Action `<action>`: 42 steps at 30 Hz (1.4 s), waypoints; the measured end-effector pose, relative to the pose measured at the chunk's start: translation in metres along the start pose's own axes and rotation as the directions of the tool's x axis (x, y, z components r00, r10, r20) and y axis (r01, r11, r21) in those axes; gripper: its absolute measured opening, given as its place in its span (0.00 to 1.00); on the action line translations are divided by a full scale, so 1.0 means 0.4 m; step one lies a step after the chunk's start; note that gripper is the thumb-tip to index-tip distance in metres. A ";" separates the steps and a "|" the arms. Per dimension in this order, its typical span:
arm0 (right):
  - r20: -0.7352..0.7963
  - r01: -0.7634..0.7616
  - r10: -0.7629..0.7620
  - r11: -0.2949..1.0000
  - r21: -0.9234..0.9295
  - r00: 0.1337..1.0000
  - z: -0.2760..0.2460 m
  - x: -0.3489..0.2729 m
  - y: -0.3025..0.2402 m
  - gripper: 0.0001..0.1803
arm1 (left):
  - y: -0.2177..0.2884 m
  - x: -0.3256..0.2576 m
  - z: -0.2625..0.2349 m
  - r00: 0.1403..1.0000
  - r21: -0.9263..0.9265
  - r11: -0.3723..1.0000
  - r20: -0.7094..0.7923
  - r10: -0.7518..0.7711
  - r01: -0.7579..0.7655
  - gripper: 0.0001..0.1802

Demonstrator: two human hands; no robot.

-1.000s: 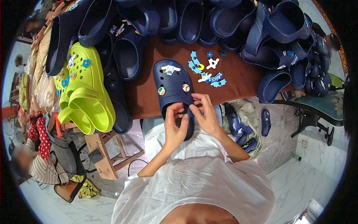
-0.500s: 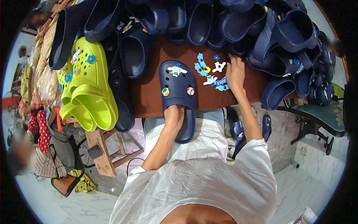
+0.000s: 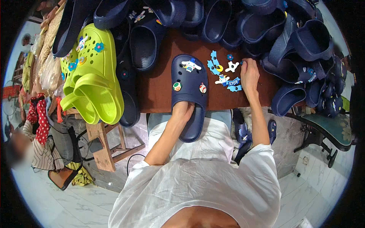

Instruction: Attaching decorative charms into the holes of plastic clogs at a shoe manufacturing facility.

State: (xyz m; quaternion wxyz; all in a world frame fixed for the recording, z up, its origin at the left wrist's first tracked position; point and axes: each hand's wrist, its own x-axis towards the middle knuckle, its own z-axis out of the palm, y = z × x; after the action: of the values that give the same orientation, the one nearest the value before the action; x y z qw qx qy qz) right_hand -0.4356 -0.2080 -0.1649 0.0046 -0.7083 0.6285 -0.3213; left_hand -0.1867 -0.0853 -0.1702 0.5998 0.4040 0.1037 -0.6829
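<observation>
A navy clog (image 3: 189, 84) lies toe-away over the table's near edge, its heel hanging toward my lap. Three charms sit on it: a white character, a green-and-white round one and a baseball-like one. My left hand (image 3: 183, 110) reaches into its foot opening and grips it, fingers hidden under the upper. To the right lie loose charms: a blue strip (image 3: 214, 60), a blue flower (image 3: 230, 57), a white figure (image 3: 232, 67) and a blue lettered banner (image 3: 233, 84). Beside them, my right hand (image 3: 250, 78) has its fingertips pinched on a small blue piece, mostly hidden.
Navy clogs (image 3: 216, 21) are heaped along the back and right of the brown table (image 3: 159, 91). Lime-green clogs (image 3: 97, 72) with charms stand at the left. A wooden stool (image 3: 100, 148) is below them, and another person's dotted sleeve (image 3: 42, 121) shows far left.
The whole view has shifted slightly. My right hand has drawn a little nearer to me, its fingertips now pinched together. My left hand stays in the clog.
</observation>
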 end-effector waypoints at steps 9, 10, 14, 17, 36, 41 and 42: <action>0.299 -0.249 0.073 0.755 0.607 0.951 -0.063 -0.068 -0.200 0.09 | 0.010 0.009 0.020 0.998 0.049 0.998 0.036 -0.045 0.043 0.17; 0.300 -0.233 0.034 0.716 0.658 0.953 -0.053 -0.074 -0.217 0.09 | 0.009 0.011 0.020 0.999 0.049 0.998 0.041 -0.030 0.028 0.19; 0.383 -0.202 -0.095 0.720 0.663 0.919 -0.061 -0.065 -0.269 0.09 | 0.008 0.005 0.035 0.998 0.077 0.997 0.064 -0.018 0.013 0.19; 0.365 -0.133 -0.144 0.762 0.634 0.920 -0.051 -0.049 -0.291 0.09 | 0.009 -0.003 0.044 0.995 0.089 0.996 0.097 0.010 -0.019 0.19; 0.364 -0.184 -0.083 0.746 0.640 0.928 -0.011 -0.044 -0.276 0.09 | 0.012 -0.009 0.049 0.994 0.138 0.990 0.109 0.007 -0.023 0.19; 0.413 -0.241 -0.071 0.719 0.652 0.908 -0.027 -0.054 -0.274 0.09 | 0.007 0.005 0.029 0.997 0.104 0.995 0.080 -0.006 -0.002 0.20; 0.438 -0.276 -0.066 0.689 0.670 0.897 -0.031 -0.059 -0.273 0.10 | 0.004 0.003 0.026 0.996 0.115 0.993 0.084 0.010 -0.019 0.20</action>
State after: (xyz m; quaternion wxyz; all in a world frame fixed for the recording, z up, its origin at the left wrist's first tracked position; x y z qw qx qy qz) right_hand -0.3447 -0.1591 -0.1207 0.4371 -0.6640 0.4761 -0.3760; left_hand -0.1896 -0.0932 -0.1635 0.5840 0.4098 0.0357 -0.6998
